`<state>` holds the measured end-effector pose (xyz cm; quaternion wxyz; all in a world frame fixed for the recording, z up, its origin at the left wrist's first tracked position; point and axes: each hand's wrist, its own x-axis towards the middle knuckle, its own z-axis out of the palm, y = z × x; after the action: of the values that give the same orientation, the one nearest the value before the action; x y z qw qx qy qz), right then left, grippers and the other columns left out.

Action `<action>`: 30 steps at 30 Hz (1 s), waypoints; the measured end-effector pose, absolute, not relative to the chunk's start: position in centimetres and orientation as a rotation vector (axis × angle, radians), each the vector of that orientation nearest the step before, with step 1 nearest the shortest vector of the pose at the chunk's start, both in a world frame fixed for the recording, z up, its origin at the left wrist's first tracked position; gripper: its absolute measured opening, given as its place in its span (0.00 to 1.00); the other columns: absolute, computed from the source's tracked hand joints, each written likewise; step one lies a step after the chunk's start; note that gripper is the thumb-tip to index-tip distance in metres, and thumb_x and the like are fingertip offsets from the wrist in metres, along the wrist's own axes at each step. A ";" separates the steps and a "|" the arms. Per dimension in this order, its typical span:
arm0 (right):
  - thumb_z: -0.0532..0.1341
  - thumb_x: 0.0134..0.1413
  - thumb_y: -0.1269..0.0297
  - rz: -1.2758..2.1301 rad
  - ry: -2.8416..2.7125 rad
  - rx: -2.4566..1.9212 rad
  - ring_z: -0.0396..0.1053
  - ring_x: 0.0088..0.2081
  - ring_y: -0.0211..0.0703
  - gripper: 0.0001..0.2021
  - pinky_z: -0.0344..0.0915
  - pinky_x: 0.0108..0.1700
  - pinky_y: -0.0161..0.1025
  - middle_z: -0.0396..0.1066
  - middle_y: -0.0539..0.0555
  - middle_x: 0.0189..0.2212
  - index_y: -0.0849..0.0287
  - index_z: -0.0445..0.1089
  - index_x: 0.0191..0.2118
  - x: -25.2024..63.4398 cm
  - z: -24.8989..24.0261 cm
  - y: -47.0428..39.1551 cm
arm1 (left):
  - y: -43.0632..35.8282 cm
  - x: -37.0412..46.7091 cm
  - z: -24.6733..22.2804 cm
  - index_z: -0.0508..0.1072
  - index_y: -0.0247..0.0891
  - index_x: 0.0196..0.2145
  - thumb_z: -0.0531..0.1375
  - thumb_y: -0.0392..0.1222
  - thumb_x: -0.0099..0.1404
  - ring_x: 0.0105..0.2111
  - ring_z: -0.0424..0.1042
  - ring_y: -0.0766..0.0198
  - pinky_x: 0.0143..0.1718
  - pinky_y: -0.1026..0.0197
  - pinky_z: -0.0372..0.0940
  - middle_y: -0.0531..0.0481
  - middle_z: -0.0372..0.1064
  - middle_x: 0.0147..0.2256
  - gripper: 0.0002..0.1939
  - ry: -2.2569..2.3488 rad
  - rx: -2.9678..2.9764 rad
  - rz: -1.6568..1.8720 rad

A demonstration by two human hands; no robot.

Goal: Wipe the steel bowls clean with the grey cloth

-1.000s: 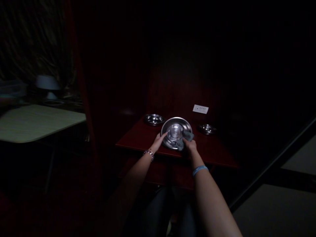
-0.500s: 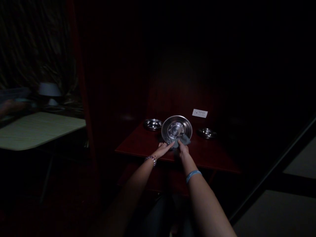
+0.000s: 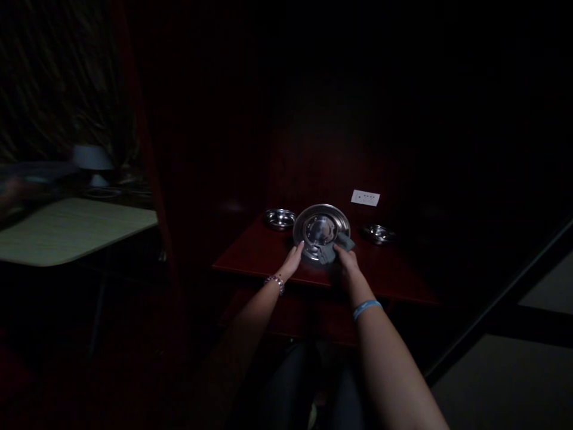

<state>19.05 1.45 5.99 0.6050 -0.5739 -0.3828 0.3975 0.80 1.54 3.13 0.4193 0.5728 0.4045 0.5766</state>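
Between my hands a round steel plate (image 3: 320,229) is tilted up, its shiny inner face toward me. My left hand (image 3: 293,259) grips the plate's lower left rim, thumb on the face and the other fingers hidden behind. At the lower right, my right hand (image 3: 347,259) pinches a grey cloth (image 3: 328,253) against the plate; part of the cloth sticks out past the rim. Behind the plate to the left stands a steel bowl (image 3: 280,219) on the red table (image 3: 250,257). Another steel bowl (image 3: 379,234) rests on the table to the right.
A white socket panel (image 3: 365,197) is on the dark red wall behind the table. Off to the left are a light wooden table (image 3: 80,230) and a small lamp (image 3: 92,158). At the far left edge a blurred hand of another person (image 3: 11,191) shows.
My right hand has moved right along the plate with the grey cloth. My left hand has shifted left to the plate's lower left rim, away from my right hand.
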 end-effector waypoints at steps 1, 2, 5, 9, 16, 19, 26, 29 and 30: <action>0.67 0.48 0.64 0.814 -0.933 -1.460 0.78 0.39 0.49 0.12 0.74 0.41 0.40 0.80 0.58 0.33 0.63 0.77 0.38 19.9 6.3 1.2 | 1.4 0.8 3.3 0.73 0.34 0.56 0.49 0.54 0.71 0.61 0.66 0.53 0.65 0.53 0.55 0.43 0.72 0.56 0.27 1.010 1.430 1.453; 0.67 0.47 0.62 0.672 -0.997 -1.558 0.78 0.43 0.51 0.13 0.74 0.45 0.41 0.80 0.59 0.36 0.63 0.78 0.39 20.7 6.5 0.9 | 1.2 0.9 3.4 0.72 0.34 0.57 0.49 0.54 0.72 0.61 0.65 0.54 0.65 0.54 0.55 0.44 0.71 0.57 0.27 1.001 1.434 1.450; 0.66 0.50 0.57 0.423 -1.141 -1.674 0.75 0.50 0.55 0.18 0.70 0.51 0.42 0.79 0.64 0.41 0.64 0.79 0.42 22.0 7.1 -0.1 | 0.7 0.9 3.7 0.70 0.34 0.60 0.49 0.54 0.72 0.63 0.63 0.55 0.65 0.57 0.55 0.44 0.67 0.60 0.28 0.956 1.463 1.426; 0.64 0.53 0.56 0.359 -1.213 -1.704 0.76 0.49 0.55 0.18 0.70 0.50 0.40 0.79 0.65 0.40 0.65 0.79 0.42 21.9 7.2 -0.8 | 0.6 0.7 3.8 0.70 0.34 0.59 0.49 0.58 0.71 0.62 0.64 0.54 0.64 0.57 0.56 0.43 0.68 0.59 0.30 0.976 1.411 1.410; 0.67 0.49 0.55 0.491 -1.084 -1.728 0.76 0.47 0.57 0.17 0.71 0.50 0.45 0.79 0.66 0.40 0.65 0.79 0.39 21.4 6.5 0.0 | 1.5 0.2 3.2 0.67 0.33 0.62 0.50 0.63 0.69 0.64 0.60 0.54 0.67 0.57 0.52 0.42 0.64 0.62 0.35 0.916 1.382 1.396; 0.68 0.47 0.55 0.566 -1.003 -1.680 0.77 0.45 0.55 0.16 0.73 0.49 0.45 0.80 0.62 0.37 0.62 0.79 0.38 21.1 6.1 0.7 | 1.9 0.3 2.9 0.64 0.34 0.64 0.50 0.63 0.69 0.66 0.58 0.55 0.67 0.56 0.50 0.42 0.61 0.64 0.36 0.898 1.402 1.369; 0.68 0.49 0.61 0.895 -0.672 -1.379 0.78 0.38 0.49 0.18 0.77 0.36 0.40 0.79 0.60 0.35 0.66 0.75 0.44 16.7 5.9 1.3 | 1.6 1.0 2.3 0.61 0.34 0.66 0.64 0.60 0.59 0.65 0.58 0.52 0.68 0.54 0.48 0.41 0.61 0.64 0.43 0.919 1.666 1.258; 0.68 0.49 0.64 1.018 -0.591 -1.250 0.78 0.35 0.47 0.17 0.76 0.33 0.38 0.79 0.59 0.33 0.66 0.74 0.45 14.2 6.0 1.1 | 1.4 0.9 2.2 0.72 0.36 0.58 0.59 0.64 0.61 0.63 0.62 0.50 0.67 0.53 0.49 0.43 0.70 0.58 0.36 0.961 1.713 1.162; 0.68 0.49 0.65 1.052 -0.573 -1.218 0.78 0.34 0.46 0.16 0.76 0.32 0.38 0.79 0.58 0.32 0.65 0.74 0.45 13.6 6.1 1.0 | 1.4 0.8 2.3 0.73 0.36 0.56 0.57 0.66 0.63 0.63 0.63 0.50 0.67 0.53 0.49 0.44 0.72 0.56 0.35 0.952 1.712 1.151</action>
<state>13.63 1.00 6.09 0.6568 -0.5376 -0.2528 0.4644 0.84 1.42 2.26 0.4211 0.6835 0.3799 0.4596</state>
